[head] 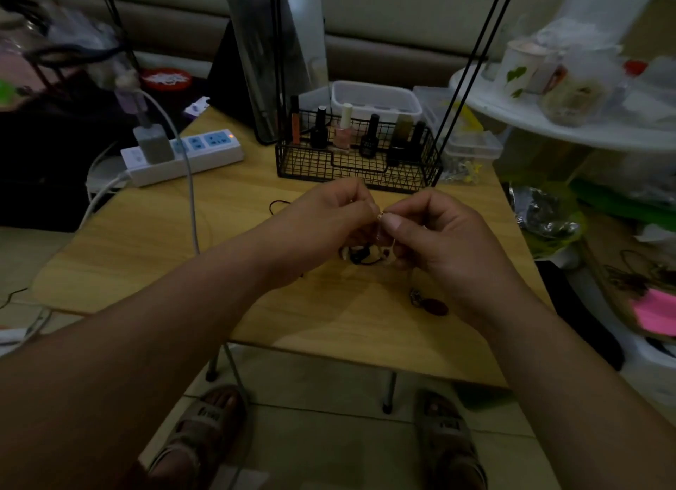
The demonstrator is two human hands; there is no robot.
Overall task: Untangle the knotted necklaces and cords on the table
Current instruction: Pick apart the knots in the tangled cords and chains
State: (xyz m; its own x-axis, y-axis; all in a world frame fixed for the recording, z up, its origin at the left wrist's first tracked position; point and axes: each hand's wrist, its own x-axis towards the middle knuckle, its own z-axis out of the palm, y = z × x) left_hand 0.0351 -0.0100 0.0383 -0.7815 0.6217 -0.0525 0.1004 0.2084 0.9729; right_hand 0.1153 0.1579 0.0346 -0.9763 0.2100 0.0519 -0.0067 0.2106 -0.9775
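Note:
Above the middle of the wooden table [146,248], my left hand [322,229] and my right hand [439,233] meet fingertip to fingertip. Both pinch a small pale knot of a thin necklace [380,216] between thumb and fingers. Below the hands a tangle of black cord with pale beads [360,255] hangs or lies on the table, partly hidden by my fingers. A dark red oval pendant with a small metal piece [433,304] lies on the table under my right wrist. A loop of black cord [278,206] lies left of my left hand.
A black wire basket [351,167] with several nail polish bottles stands just behind my hands. A white power strip [183,156] with a charger and cables sits at the back left; one cable [192,204] crosses the table. Clutter fills the right side.

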